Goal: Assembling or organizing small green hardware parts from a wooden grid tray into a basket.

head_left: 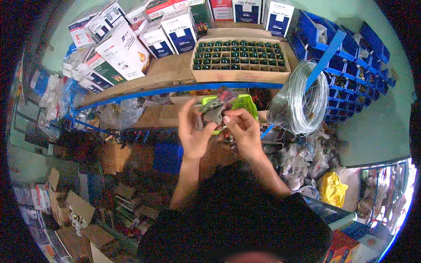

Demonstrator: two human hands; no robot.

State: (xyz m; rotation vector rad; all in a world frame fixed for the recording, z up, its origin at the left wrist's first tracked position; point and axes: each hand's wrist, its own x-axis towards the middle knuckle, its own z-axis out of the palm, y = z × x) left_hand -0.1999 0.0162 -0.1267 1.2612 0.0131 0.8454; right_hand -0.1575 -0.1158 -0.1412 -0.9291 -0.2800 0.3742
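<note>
Both hands are raised in front of my chest, over a lime-green basket [248, 105]. Between them is a small crumpled bag [214, 115], greyish and partly see-through, with a dark red patch near its top; motion blur hides its contents. My right hand [245, 131] pinches the bag's right side between thumb and fingers. On the other side, my left hand [193, 138] holds the bag with its thumb against the lower edge, its fingers blurred and pointing up. The basket is partly covered by the bag and hands.
A divided carton [241, 76] of dark green glossy pieces stands on the shelf, with filter boxes [177, 30] at its left. To the right are a wire coil [302, 98] and blue parts bins [346, 65]. A yellow bag [333, 189] lies lower right.
</note>
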